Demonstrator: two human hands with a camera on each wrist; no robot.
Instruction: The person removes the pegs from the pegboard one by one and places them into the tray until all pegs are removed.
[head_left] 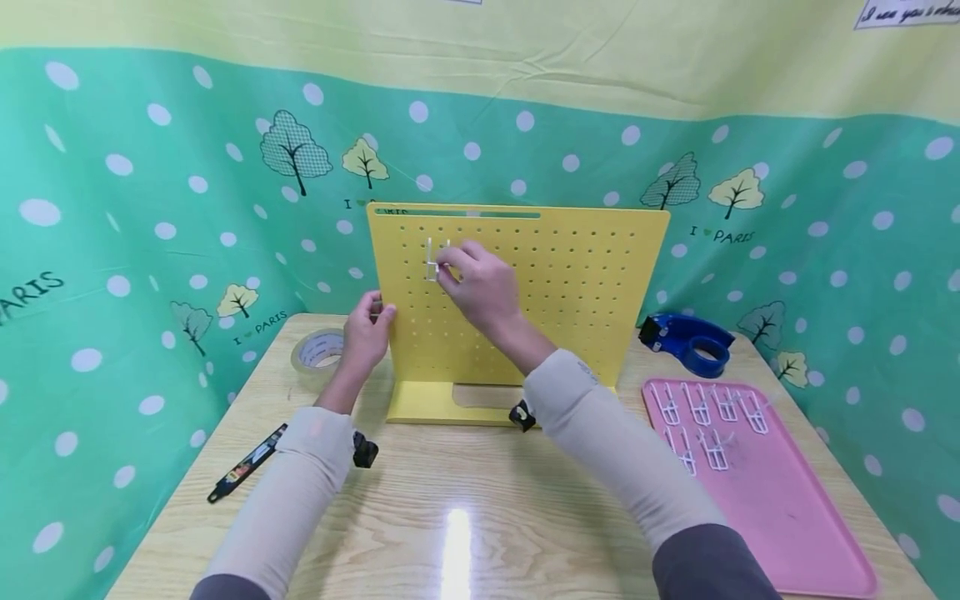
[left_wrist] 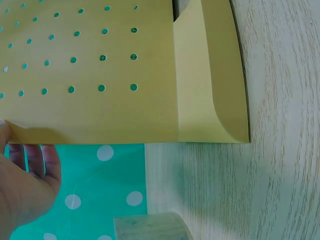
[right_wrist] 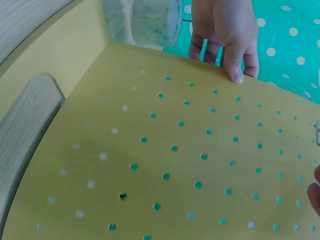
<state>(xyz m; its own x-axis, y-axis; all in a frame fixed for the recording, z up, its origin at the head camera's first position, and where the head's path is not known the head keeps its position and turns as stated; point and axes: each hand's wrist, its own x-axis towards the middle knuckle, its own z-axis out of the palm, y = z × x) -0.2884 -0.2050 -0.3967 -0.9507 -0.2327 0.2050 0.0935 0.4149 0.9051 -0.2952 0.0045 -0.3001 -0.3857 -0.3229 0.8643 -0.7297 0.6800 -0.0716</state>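
A yellow pegboard [head_left: 570,292] stands upright on its base on the table. My left hand [head_left: 367,337] grips its left edge, thumb on the front face and the other fingers behind, as the left wrist view also shows. At the board's upper left, my right hand [head_left: 483,287] pinches a white wire pegboard hook [head_left: 430,260] against the holes. Part of the hook is hidden by the fingers; whether its prongs sit in the holes I cannot tell. In the right wrist view only fingertips [right_wrist: 314,192] and a bit of the hook show at the right edge.
A pink tray [head_left: 787,517] with several white wire hooks [head_left: 715,450] lies on the right. Behind it sits a blue tape dispenser [head_left: 705,358]. On the left are a clear tape roll [head_left: 303,354] and a black, slim tool [head_left: 247,464]. A patterned curtain hangs behind.
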